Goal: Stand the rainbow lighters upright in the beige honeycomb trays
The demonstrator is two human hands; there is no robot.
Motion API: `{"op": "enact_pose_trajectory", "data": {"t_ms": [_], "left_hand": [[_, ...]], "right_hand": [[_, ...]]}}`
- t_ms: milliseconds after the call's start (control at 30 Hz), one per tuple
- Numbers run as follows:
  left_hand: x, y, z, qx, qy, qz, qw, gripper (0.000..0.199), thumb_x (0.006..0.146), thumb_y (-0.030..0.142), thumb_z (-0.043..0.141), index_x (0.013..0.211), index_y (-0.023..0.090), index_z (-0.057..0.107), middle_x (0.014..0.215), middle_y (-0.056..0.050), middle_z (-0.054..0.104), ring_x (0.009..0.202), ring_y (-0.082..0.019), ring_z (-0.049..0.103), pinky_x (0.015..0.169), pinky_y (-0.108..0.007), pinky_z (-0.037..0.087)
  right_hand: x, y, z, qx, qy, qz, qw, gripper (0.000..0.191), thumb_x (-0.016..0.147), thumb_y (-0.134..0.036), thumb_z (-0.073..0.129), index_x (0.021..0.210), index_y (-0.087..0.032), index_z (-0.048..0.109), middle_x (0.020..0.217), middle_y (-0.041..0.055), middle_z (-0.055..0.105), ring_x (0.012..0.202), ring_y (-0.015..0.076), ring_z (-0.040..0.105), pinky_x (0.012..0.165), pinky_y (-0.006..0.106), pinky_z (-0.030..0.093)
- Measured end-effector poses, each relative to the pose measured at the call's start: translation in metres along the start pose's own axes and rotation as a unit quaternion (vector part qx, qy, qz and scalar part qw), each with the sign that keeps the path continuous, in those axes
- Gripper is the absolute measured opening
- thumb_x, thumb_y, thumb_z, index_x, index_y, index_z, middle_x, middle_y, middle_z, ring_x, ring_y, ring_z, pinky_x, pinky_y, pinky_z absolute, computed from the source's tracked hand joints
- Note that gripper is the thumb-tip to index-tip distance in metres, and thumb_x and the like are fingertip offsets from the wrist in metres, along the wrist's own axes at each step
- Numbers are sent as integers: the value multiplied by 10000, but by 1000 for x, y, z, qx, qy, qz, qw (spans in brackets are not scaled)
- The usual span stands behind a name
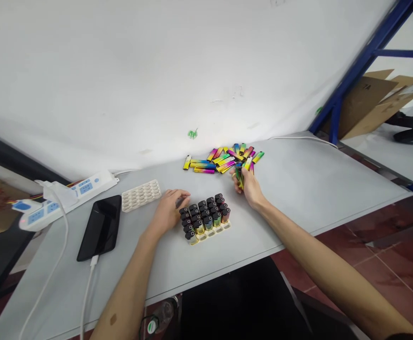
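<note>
Several lighters with black tops stand upright in rows in a cream slotted tray; slots along the tray's near edge show bare. Beside its left end my left hand rests on the table, fingers stretched toward the lighters and holding nothing. A loose pile of shiny lighters in yellow, pink, green and blue lies near the wall. At the pile's near right side, my right hand has its fingers closed around a few lighters; how many is partly hidden by the fingers.
An unfilled cream slotted tray lies left of my left hand. Further left are a black phone with a white cable and a white power strip. A blue metal frame and cardboard boxes stand at the right.
</note>
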State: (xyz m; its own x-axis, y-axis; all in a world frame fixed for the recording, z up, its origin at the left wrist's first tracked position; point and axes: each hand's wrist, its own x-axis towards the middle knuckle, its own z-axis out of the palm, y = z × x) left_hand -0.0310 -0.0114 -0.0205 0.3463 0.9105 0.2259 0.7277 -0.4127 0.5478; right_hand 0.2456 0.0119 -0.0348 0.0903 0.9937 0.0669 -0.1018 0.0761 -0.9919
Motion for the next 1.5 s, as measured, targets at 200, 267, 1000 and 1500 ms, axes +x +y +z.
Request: {"op": "enact_pose_trajectory", "data": {"t_ms": [200, 267, 1000, 1500], "left_hand": [[0, 0, 0, -2, 5, 6, 1000, 210, 940, 352, 480, 957, 230, 650, 920, -49, 712, 957, -244, 589, 862, -417, 481], [0, 0, 1, -2, 5, 8, 1000, 201, 939, 342, 481, 954, 232, 648, 921, -46, 711, 961, -243, 590, 865, -416, 480], [-1, -1, 3, 7, -9, 18, 1000, 189, 950, 296, 482, 991, 202, 641, 980, -62, 708, 989, -251, 569, 901, -423, 456], [-1, -2, 2, 12, -10, 22, 1000, 188, 956, 299, 482, 988, 201, 639, 1009, -60, 701, 998, -247, 564, 909, -417, 452]], "right_hand": [[-11, -9, -4, -167, 2, -96, 981, 308, 863, -486, 598, 995, -208, 588, 985, 39, 624, 910, 180, 603, 871, 360, 480], [-24, -21, -5, -230, 27, -157, 960, 247, 855, -440, 633, 948, -212, 624, 1016, 56, 629, 972, 204, 583, 903, 390, 466], [-136, -42, 49, -355, -188, -214, 890, 168, 923, -315, 637, 1084, -264, 628, 1001, 41, 714, 822, 193, 712, 736, 340, 582], [-135, -65, 66, -581, -187, -293, 736, 181, 950, -357, 604, 945, -186, 663, 821, 19, 697, 671, 178, 666, 502, 304, 340]]}}
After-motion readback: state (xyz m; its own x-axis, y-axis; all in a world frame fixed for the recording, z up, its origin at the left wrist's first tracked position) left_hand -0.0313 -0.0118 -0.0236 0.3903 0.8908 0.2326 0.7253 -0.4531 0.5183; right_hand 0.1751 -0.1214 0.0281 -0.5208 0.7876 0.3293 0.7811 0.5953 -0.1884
